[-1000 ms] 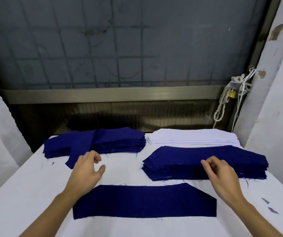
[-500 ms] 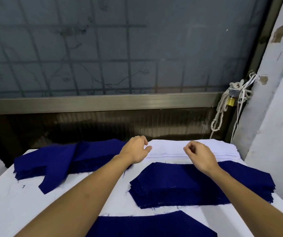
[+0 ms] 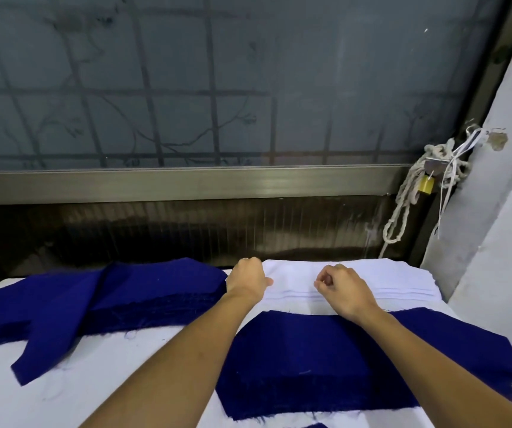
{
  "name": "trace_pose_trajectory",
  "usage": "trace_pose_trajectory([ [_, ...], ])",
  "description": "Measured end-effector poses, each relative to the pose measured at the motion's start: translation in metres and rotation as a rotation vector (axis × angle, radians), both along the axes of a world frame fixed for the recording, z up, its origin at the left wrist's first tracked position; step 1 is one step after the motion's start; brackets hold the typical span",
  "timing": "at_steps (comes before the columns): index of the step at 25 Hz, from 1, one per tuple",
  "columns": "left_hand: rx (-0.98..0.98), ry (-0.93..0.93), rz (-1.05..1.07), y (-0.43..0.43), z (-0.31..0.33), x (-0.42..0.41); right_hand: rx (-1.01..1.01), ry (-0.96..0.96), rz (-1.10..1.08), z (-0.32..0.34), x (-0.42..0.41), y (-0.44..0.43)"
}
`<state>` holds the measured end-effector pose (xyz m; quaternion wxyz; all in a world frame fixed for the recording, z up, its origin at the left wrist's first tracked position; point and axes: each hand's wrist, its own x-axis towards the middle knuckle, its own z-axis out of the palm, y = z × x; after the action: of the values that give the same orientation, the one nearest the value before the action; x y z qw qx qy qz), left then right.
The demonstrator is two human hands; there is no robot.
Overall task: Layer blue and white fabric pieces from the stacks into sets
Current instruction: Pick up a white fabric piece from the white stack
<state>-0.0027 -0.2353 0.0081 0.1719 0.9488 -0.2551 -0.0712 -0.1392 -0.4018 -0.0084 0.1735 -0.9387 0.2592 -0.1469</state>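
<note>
- Both hands are stretched across the table (image 3: 88, 387) to the white stack (image 3: 381, 281), which lies at the far edge, just behind the near blue stack (image 3: 325, 359).
- The left hand (image 3: 247, 281) is set at the white stack's left end, with its fingers curled under.
- The right hand (image 3: 342, 288) is bunched over the stack's middle, thumb drawn against the fingertips.
- Whether a top sheet is actually nipped by either hand cannot be told, since no lifted edge is shown in the white cloth.
- A second blue stack (image 3: 156, 282) lies to the left, with one piece slid forward off it.
- A sliver of blue cloth (image 3: 316, 425) is cut off by the lower edge of the view.
- No finished blue-and-white set is shown, and the taking of a white piece is judged to be the step in hand.
- All three stacks are thick, so most of the layering is judged to be left.
</note>
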Motion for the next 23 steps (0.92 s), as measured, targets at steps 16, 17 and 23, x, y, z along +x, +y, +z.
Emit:
trace_pose_trajectory([
  [16, -0.21, -0.013, -0.394, 0.012, 0.015, -0.014, 0.01, -0.113, 0.112, 0.012, 0.016, 0.016],
  [17, -0.275, 0.011, -0.388, 0.011, 0.018, -0.015, 0.038, -0.099, 0.13, 0.015, 0.017, 0.017],
  [23, -0.612, 0.117, -0.427, 0.019, 0.044, -0.023, 0.152, -0.12, 0.247, 0.038, 0.014, 0.03],
])
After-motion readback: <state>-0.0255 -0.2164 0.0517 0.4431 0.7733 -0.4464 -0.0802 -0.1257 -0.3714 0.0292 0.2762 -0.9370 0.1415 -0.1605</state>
